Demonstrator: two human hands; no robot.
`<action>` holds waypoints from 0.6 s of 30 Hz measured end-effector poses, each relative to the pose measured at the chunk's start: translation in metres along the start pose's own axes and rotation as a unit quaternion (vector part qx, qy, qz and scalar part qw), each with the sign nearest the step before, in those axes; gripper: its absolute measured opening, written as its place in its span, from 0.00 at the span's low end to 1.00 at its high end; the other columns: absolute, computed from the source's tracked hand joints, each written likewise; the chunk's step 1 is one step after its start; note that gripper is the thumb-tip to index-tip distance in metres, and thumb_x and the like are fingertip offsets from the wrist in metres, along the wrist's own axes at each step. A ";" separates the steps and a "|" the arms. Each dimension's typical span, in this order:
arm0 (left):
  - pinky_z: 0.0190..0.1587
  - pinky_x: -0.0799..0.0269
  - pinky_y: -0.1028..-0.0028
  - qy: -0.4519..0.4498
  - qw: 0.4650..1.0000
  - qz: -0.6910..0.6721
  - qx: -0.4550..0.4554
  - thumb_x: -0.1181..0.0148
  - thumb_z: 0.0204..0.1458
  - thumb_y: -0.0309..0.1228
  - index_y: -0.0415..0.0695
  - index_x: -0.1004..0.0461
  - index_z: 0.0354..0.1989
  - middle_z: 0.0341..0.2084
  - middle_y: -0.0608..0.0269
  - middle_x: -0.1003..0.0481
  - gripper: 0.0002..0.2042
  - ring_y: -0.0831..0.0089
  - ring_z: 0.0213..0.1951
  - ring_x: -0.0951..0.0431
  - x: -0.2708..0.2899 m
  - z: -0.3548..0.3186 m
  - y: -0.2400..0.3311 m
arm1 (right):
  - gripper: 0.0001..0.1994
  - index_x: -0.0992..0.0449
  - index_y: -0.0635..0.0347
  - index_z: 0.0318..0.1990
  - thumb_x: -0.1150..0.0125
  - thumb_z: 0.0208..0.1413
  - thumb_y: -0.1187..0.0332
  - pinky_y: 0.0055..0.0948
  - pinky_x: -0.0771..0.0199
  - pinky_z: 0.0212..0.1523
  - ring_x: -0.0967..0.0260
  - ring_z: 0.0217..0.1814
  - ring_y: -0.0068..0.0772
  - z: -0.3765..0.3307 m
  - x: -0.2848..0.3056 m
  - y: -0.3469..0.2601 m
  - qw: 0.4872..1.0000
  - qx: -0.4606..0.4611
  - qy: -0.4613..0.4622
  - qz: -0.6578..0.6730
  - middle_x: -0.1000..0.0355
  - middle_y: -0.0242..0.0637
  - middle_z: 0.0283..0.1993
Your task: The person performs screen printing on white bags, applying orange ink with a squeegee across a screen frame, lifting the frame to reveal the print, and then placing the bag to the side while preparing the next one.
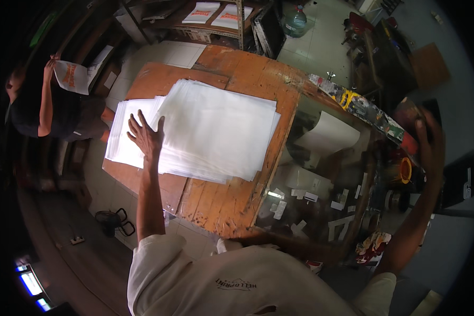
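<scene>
Worn orange-brown wooden table (210,208) under the left fingers (142,120): directly beneath them, a stack of white sheets (124,147); just to their right, a larger, overlapping stack (218,129); farther right, a glass panel (347,168) showing white scraps (310,197).

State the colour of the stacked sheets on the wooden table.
The stacked sheets are white, seen best in the head view.

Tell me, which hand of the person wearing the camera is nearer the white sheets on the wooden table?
Left. The left hand is spread over the white sheets; the right hand is well off to their right, by the paint-smeared strip.
</scene>
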State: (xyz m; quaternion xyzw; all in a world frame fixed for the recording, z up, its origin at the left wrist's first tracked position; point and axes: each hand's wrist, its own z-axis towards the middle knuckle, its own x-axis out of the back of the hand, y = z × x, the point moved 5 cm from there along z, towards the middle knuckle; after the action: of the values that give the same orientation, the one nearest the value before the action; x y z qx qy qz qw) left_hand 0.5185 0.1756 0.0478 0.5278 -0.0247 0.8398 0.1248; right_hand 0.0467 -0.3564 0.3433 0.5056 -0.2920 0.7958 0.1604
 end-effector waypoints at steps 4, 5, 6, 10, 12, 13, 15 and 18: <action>0.72 0.68 0.34 -0.062 0.976 -0.100 -0.184 0.49 0.63 0.54 0.46 0.51 0.77 0.76 0.40 0.56 0.39 0.42 0.77 0.61 -0.047 -0.111 0.095 | 0.24 0.24 0.66 0.59 0.41 0.66 0.55 0.33 0.32 0.62 0.28 0.59 0.36 0.009 0.000 -0.015 0.993 -0.018 -0.024 0.112 0.23 0.47 0.56; 0.72 0.71 0.32 -0.181 0.948 -0.121 -0.233 0.48 0.63 0.53 0.47 0.52 0.77 0.76 0.42 0.55 0.39 0.42 0.77 0.61 -0.042 -0.174 0.157 | 0.24 0.24 0.66 0.59 0.41 0.66 0.54 0.33 0.32 0.62 0.27 0.59 0.35 0.007 0.003 -0.011 0.995 -0.023 -0.021 0.095 0.23 0.47 0.56; 0.70 0.66 0.29 -0.158 0.943 -0.171 -0.238 0.45 0.63 0.47 0.46 0.48 0.76 0.75 0.42 0.52 0.36 0.43 0.77 0.58 -0.032 -0.182 0.178 | 0.25 0.24 0.66 0.59 0.41 0.66 0.54 0.33 0.32 0.62 0.27 0.59 0.35 0.007 0.004 -0.008 0.996 -0.021 -0.017 0.089 0.23 0.47 0.56; 0.71 0.61 0.34 -0.169 0.961 -0.105 -0.194 0.45 0.63 0.43 0.43 0.36 0.69 0.72 0.43 0.44 0.28 0.45 0.75 0.51 -0.029 -0.186 0.197 | 0.24 0.23 0.62 0.59 0.40 0.65 0.52 0.32 0.32 0.60 0.28 0.58 0.33 0.007 -0.004 -0.017 0.993 -0.047 -0.022 0.109 0.23 0.43 0.55; 0.69 0.53 0.38 -0.172 0.930 -0.263 -0.192 0.40 0.60 0.40 0.43 0.30 0.61 0.67 0.43 0.38 0.23 0.44 0.70 0.42 -0.010 -0.188 0.218 | 0.23 0.22 0.58 0.58 0.40 0.65 0.50 0.31 0.30 0.57 0.26 0.55 0.33 0.009 -0.005 -0.012 0.993 -0.019 -0.013 0.117 0.22 0.41 0.52; 0.68 0.48 0.40 -0.171 0.905 -0.340 -0.189 0.37 0.59 0.39 0.42 0.27 0.57 0.64 0.43 0.34 0.21 0.44 0.67 0.38 0.001 -0.192 0.230 | 0.24 0.22 0.58 0.58 0.40 0.65 0.50 0.31 0.30 0.57 0.26 0.55 0.33 0.008 -0.003 -0.009 0.992 -0.029 -0.016 0.120 0.22 0.41 0.52; 0.59 0.36 0.51 -0.169 0.878 -0.410 -0.182 0.27 0.50 0.38 0.45 0.26 0.49 0.54 0.47 0.27 0.21 0.48 0.57 0.29 0.022 -0.220 0.257 | 0.25 0.22 0.58 0.58 0.41 0.64 0.48 0.31 0.30 0.56 0.26 0.53 0.34 0.009 -0.004 -0.014 0.990 -0.045 -0.023 0.129 0.22 0.41 0.51; 0.56 0.33 0.53 -0.153 0.917 -0.323 -0.179 0.26 0.49 0.38 0.46 0.22 0.42 0.49 0.48 0.24 0.16 0.50 0.56 0.28 0.031 -0.240 0.271 | 0.28 0.22 0.59 0.58 0.40 0.62 0.45 0.30 0.27 0.49 0.24 0.47 0.33 0.011 -0.003 -0.012 0.995 -0.006 0.002 0.098 0.21 0.40 0.49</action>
State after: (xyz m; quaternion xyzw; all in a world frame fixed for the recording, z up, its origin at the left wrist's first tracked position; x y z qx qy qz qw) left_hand 0.2308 -0.0393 -0.0062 0.5977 -0.0220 0.6443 0.4765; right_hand 0.0624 -0.3537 0.3480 0.4715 -0.3451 0.8071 0.0852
